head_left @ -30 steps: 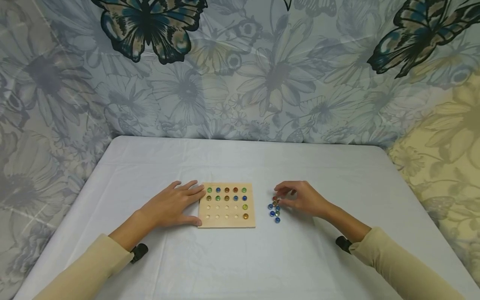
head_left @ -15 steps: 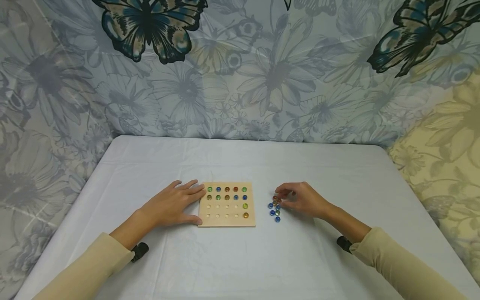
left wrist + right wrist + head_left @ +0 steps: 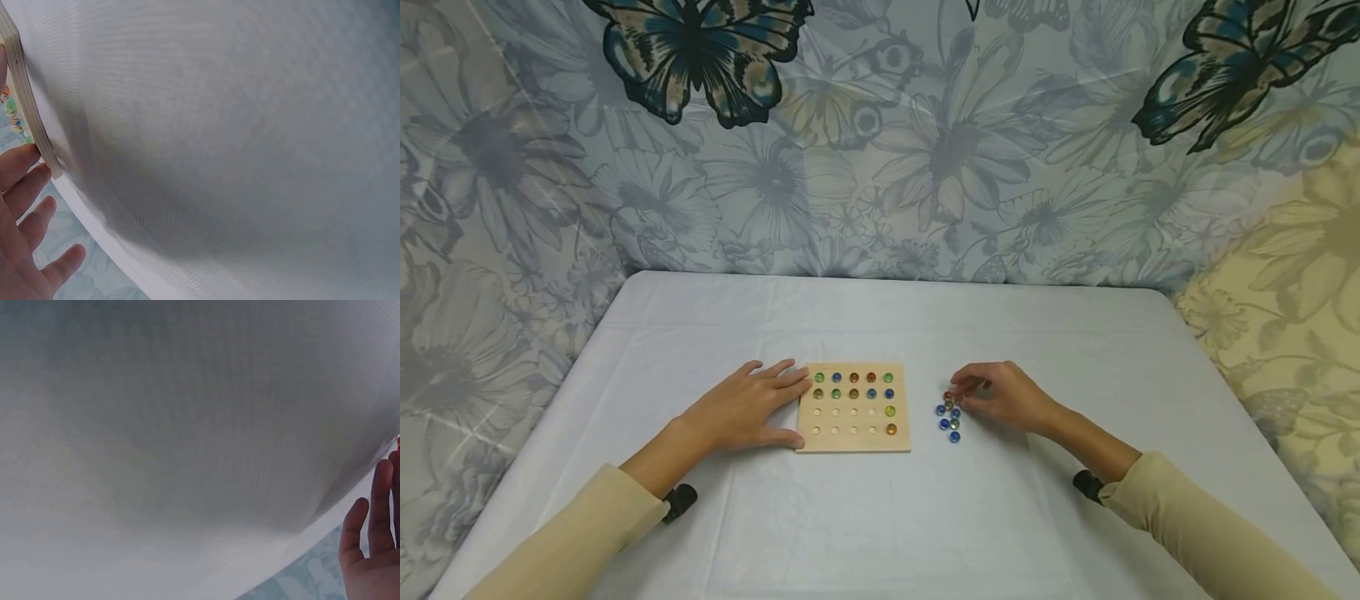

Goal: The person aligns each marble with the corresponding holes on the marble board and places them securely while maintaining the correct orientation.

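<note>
A wooden board with rows of round holes lies flat in the middle of the table. Glass marbles fill its two far rows, and each near row has a single one at its right end. My left hand rests spread along the board's left edge, with the thumb at the near corner. To the right, my right hand has its bent index finger and thumb at a small cluster of blue, red and amber marbles. Whether a marble is pinched there I cannot tell. The right wrist view catches only some fingers.
White cloth covers the table. A floral fabric backdrop with butterflies hangs behind the table's far edge. Both forearms in beige sleeves reach in from the near corners, with a dark wrist device on each.
My right hand has stayed beside the loose marbles, its fingers shifting only slightly. The left hand and the marbles on the board look the same.
</note>
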